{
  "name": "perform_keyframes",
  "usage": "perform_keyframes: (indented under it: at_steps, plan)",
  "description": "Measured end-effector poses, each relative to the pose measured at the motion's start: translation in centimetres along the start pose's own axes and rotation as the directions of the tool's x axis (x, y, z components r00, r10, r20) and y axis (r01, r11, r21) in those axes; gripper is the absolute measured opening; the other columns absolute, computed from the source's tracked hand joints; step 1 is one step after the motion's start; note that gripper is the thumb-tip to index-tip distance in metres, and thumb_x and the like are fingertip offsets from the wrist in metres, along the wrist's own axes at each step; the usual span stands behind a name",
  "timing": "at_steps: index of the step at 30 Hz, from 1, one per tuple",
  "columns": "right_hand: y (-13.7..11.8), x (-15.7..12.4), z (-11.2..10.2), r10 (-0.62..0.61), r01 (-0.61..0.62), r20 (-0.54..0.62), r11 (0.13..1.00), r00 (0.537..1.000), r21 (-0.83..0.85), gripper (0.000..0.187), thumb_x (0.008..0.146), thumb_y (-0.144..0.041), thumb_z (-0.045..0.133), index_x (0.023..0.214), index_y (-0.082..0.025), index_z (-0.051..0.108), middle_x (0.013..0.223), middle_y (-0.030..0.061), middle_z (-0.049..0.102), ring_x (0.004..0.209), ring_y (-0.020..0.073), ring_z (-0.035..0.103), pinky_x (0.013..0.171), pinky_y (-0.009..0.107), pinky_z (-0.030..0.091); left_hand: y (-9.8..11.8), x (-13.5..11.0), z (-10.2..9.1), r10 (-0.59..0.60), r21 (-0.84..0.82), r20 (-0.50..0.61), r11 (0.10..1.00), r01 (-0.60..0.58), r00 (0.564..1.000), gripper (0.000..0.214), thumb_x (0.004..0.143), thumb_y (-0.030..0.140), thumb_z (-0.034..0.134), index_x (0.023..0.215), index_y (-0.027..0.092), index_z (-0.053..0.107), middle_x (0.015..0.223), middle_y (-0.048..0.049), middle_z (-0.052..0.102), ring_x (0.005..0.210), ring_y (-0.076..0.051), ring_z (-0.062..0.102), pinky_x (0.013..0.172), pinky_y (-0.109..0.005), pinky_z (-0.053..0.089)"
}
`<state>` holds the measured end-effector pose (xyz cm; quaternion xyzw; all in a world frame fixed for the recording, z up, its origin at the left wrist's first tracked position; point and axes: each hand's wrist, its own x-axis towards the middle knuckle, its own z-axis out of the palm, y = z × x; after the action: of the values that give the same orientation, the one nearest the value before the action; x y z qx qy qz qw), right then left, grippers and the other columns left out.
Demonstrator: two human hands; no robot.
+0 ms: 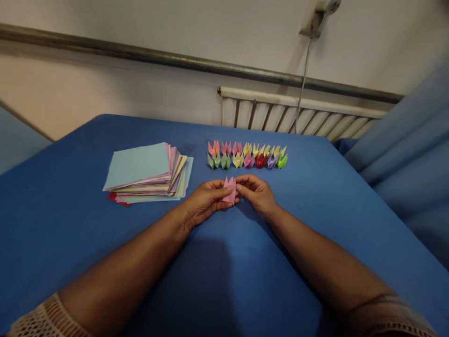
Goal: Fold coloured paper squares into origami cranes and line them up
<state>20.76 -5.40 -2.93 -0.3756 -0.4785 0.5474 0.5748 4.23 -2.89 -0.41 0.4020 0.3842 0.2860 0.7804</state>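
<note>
A small pink folded paper piece (pixel 229 190) is pinched between both hands just above the blue table (pixel 70 224). My left hand (pixel 205 202) grips its left side with fingers and thumb closed on it. My right hand (pixel 256 193) pinches its right edge. Just beyond the hands lie two rows of finished folded paper pieces (pixel 247 156) in orange, pink, yellow, green, red and purple. To the left of the hands rests a fanned stack of coloured paper squares (pixel 147 174), with a pale blue sheet on top.
A white radiator (pixel 294 114) stands against the wall behind the table's far edge, under a grey pipe (pixel 175 60). A cord (pixel 303 79) hangs down in front of the radiator. Blue fabric (pixel 414 154) rises at the right.
</note>
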Motion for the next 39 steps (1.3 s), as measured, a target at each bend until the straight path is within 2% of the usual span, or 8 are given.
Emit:
perform_keyframes:
  at_steps: [3, 7, 11, 15, 19, 30, 36, 39]
  plan:
    - [0.4, 0.1, -0.2, -0.039, 0.040, 0.003, 0.996, 0.999, -0.074, 0.018, 0.073, -0.031, 0.071, 0.087, -0.021, 0.065, 0.079, -0.0001, 0.067, 0.069, 0.0119, 0.063, 0.067, 0.027, 0.052, -0.3, 0.2, 0.1, 0.043, 0.047, -0.051, 0.998, -0.041, 0.998, 0.023, 0.071, 0.026, 0.077, 0.084, 0.012, 0.064, 0.075, -0.0043, 0.069, 0.072, -0.015, 0.069, 0.058, -0.017, 0.055]
    - [0.8, 0.2, -0.4, -0.134, 0.129, -0.005, 0.964, 0.991, -0.234, 0.022, 0.075, -0.026, 0.065, 0.096, -0.021, 0.061, 0.080, 0.0004, 0.065, 0.065, 0.0123, 0.061, 0.064, 0.028, 0.052, -0.8, 0.5, 0.4, 0.179, 0.167, -0.151, 0.974, -0.153, 0.972, 0.031, 0.065, 0.035, 0.080, 0.078, 0.012, 0.063, 0.070, -0.0006, 0.066, 0.062, -0.009, 0.063, 0.058, -0.017, 0.051]
    - [0.7, 0.0, -0.5, -0.326, 0.292, 0.027, 0.804, 0.945, -0.519, 0.033, 0.076, -0.017, 0.058, 0.109, -0.022, 0.057, 0.092, 0.0027, 0.064, 0.073, 0.0128, 0.061, 0.072, 0.029, 0.051, -1.1, 0.8, 0.8, 0.244, 0.241, -0.169, 0.950, -0.200, 0.955, 0.035, 0.063, 0.042, 0.080, 0.076, 0.013, 0.065, 0.066, 0.0010, 0.064, 0.057, -0.007, 0.057, 0.058, -0.018, 0.049]
    - [0.3, -0.2, -0.6, -0.424, 0.398, 0.125, 0.651, 0.897, -0.647, 0.029, 0.079, -0.014, 0.052, 0.106, -0.022, 0.058, 0.092, 0.0033, 0.063, 0.078, 0.0146, 0.060, 0.076, 0.031, 0.050, -1.0, 0.6, 1.1, 0.232, 0.228, -0.155, 0.954, -0.194, 0.960, 0.036, 0.061, 0.042, 0.081, 0.078, 0.014, 0.068, 0.067, 0.0009, 0.065, 0.059, -0.008, 0.058, 0.062, -0.021, 0.050]
    - [0.2, -0.3, -0.6, -0.458, 0.416, 0.140, 0.585, 0.878, -0.696, 0.020, 0.081, -0.014, 0.051, 0.098, -0.021, 0.059, 0.087, 0.0035, 0.063, 0.078, 0.0158, 0.061, 0.076, 0.031, 0.050, -0.7, 0.3, 1.3, 0.203, 0.186, -0.155, 0.967, -0.174, 0.967, 0.037, 0.058, 0.041, 0.083, 0.080, 0.013, 0.070, 0.070, -0.0007, 0.066, 0.064, -0.010, 0.060, 0.066, -0.023, 0.051]
    - [-0.2, -0.4, -0.4, -0.488, 0.439, 0.149, 0.560, 0.860, -0.703, 0.016, 0.082, -0.012, 0.052, 0.095, -0.020, 0.059, 0.085, 0.0025, 0.061, 0.076, 0.0147, 0.059, 0.073, 0.029, 0.049, -0.7, 0.2, 1.5, 0.185, 0.127, -0.177, 0.978, -0.164, 0.967, 0.038, 0.056, 0.042, 0.084, 0.075, 0.013, 0.069, 0.069, 0.0000, 0.066, 0.066, -0.010, 0.060, 0.070, -0.024, 0.051]
    - [-0.3, -0.6, -0.5, -0.508, 0.429, 0.151, 0.490, 0.848, -0.759, 0.009, 0.083, -0.015, 0.054, 0.089, -0.021, 0.057, 0.084, 0.0033, 0.060, 0.077, 0.0165, 0.059, 0.073, 0.030, 0.049, -0.6, 0.1, 1.6, 0.186, 0.117, -0.185, 0.979, -0.166, 0.965, 0.037, 0.056, 0.042, 0.084, 0.074, 0.013, 0.068, 0.070, -0.0001, 0.065, 0.066, -0.009, 0.060, 0.069, -0.022, 0.052]
    - [-0.6, -0.7, -0.5, -0.524, 0.445, 0.188, 0.423, 0.831, -0.789, 0.008, 0.086, -0.016, 0.053, 0.091, -0.021, 0.057, 0.086, 0.0044, 0.061, 0.081, 0.0174, 0.059, 0.075, 0.031, 0.049, -0.6, 0.1, 1.7, 0.193, 0.124, -0.177, 0.977, -0.173, 0.965, 0.037, 0.057, 0.043, 0.083, 0.074, 0.014, 0.068, 0.069, 0.0002, 0.065, 0.066, -0.009, 0.059, 0.069, -0.022, 0.052]
